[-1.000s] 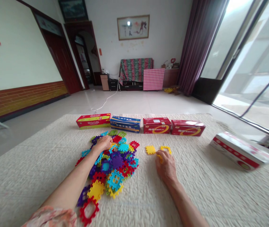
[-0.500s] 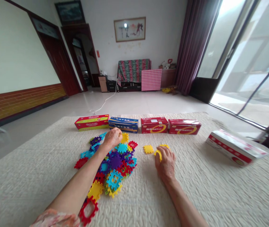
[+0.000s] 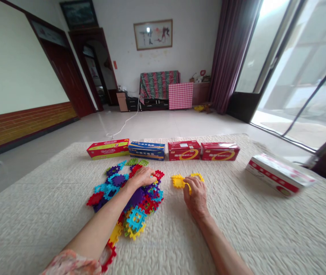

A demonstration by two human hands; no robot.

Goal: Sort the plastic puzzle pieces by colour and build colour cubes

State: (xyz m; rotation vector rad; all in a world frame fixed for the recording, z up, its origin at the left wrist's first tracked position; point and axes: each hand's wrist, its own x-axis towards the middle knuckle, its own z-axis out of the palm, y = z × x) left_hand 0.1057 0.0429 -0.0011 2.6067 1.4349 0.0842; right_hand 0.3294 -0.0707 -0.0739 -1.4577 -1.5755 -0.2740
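Observation:
A pile of interlocking plastic tiles in purple, blue, red, green and yellow lies at the middle left, with a light-blue tile (image 3: 136, 218) at its near side. Over the far part of this pile is my left hand (image 3: 143, 177), fingers curled down among the tiles; what they grip is mostly hidden. A red tile (image 3: 159, 174) lies just right of its fingertips. To the right of the pile, my right hand (image 3: 196, 195) has thumb and fingers around a yellow tile (image 3: 189, 187), partly covered. More yellow tiles (image 3: 177, 181) lie beside and beyond that hand.
A red-and-yellow box (image 3: 108, 149), a blue box (image 3: 147, 151) and two red boxes (image 3: 184, 151) stand in a row beyond the tiles. A white-and-red box (image 3: 279, 174) sits at the right. All rest on a cream quilted cover (image 3: 231, 233).
My left hand has come down and nearer over the pile. The yellow tile beside it at the pile's far edge is gone from there. More yellow shows left of my right hand.

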